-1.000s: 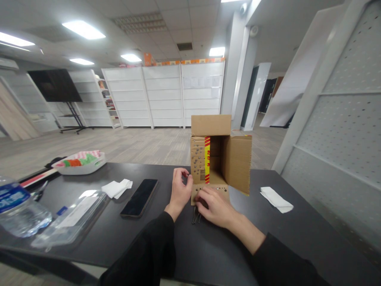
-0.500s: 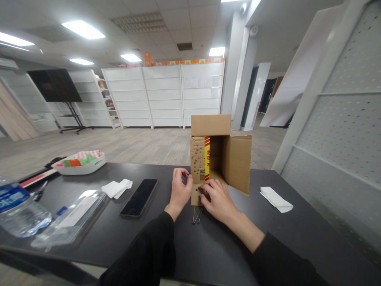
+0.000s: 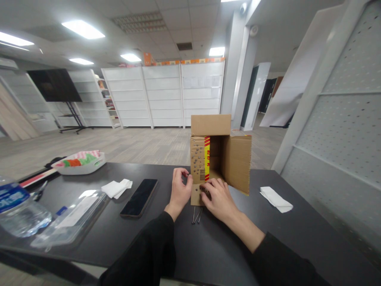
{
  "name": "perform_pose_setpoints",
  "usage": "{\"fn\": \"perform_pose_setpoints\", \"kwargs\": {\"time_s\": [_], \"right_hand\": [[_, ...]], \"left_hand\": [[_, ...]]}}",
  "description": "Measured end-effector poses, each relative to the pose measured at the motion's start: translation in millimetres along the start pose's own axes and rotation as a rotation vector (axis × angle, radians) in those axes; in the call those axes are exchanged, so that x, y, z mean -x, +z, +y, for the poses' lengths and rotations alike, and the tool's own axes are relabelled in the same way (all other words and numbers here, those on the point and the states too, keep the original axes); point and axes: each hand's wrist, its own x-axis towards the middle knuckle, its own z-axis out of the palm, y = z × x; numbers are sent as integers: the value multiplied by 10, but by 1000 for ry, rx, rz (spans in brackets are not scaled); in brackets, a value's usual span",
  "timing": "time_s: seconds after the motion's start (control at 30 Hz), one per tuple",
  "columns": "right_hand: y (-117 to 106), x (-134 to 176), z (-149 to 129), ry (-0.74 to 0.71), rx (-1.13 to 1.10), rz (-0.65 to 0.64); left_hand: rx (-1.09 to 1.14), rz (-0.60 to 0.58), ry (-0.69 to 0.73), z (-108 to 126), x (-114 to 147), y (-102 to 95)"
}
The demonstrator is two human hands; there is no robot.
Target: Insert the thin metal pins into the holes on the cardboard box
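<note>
- Left hand [image 3: 181, 188]: fingers curled, thumb set opposite them, at the outer edge of the box's left flap; cannot tell whether it grips anything or touches the cardboard.
- Right hand [image 3: 218, 198]: palm down, fingers bent over the lower flap [image 3: 195, 198]; fingertips partly hidden, so a grasp cannot be confirmed.
- Cardboard box [image 3: 218, 153]: stands on the dark table [image 3: 297, 230], directly ahead of both hands, its opening facing the wearer.
- Left flap [image 3: 197, 153]: covers part of the opening, bears many dark round spots and, along its inner edge, a yellow-and-red strip [image 3: 207, 159].
- Right flap [image 3: 238, 167]: swung outward. Upper flap [image 3: 210, 125]: raised.
- Lower flap: slopes toward the wearer, with dark spots visible beside the right hand.
- Thin metal rods [image 3: 193, 215]: several, lying on the table just below the lower flap, near the right thumb.
- Phone [image 3: 139, 198]: flat, screen dark, left of the left hand.
- Folded white tissue [image 3: 276, 199]: on the table, well right of the box.
</note>
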Motion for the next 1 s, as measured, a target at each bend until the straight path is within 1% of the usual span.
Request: {"fn": "perform_pose_setpoints", "kwargs": {"time_s": [1.0], "right_hand": [[-1, -3, 3, 26, 44, 8]], "left_hand": [[-9, -5, -3, -25, 8, 7]]}}
